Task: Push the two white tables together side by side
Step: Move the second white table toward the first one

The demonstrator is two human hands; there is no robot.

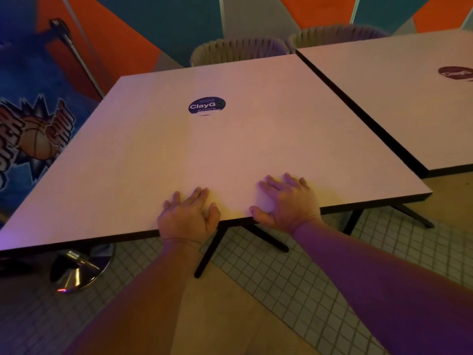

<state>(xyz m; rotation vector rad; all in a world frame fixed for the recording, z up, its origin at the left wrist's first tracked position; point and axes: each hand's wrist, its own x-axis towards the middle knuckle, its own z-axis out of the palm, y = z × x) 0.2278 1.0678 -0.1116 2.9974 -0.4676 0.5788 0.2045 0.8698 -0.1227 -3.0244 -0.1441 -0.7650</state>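
A: Starting at the left, what is there?

B: A basketball arcade graphic [35, 139] on the blue wall, and a chrome pedestal base [79, 272] on the tiled floor [320, 265] under the table's left end.

A: And the near white table [204, 149]?

B: It fills the middle of the view, a roughly square top with no clear long axis. Its near edge runs from lower left up to the right; its right side runs away toward the upper left. A round blue sticker [206, 105] sits at its centre.

A: The hands?

B: The left hand [188, 216] lies flat on the near edge, fingers spread, thumb by the rim. The right hand [288, 201] is just beside it, palm down, fingers splayed, thumb hooked at the edge. Neither holds anything.

A: Further right?

B: The second white table [399, 98] lies parallel, side by side with the first. A thin dark seam shows between them; whether they touch I cannot tell. Two woven chairs [238, 51] stand behind.
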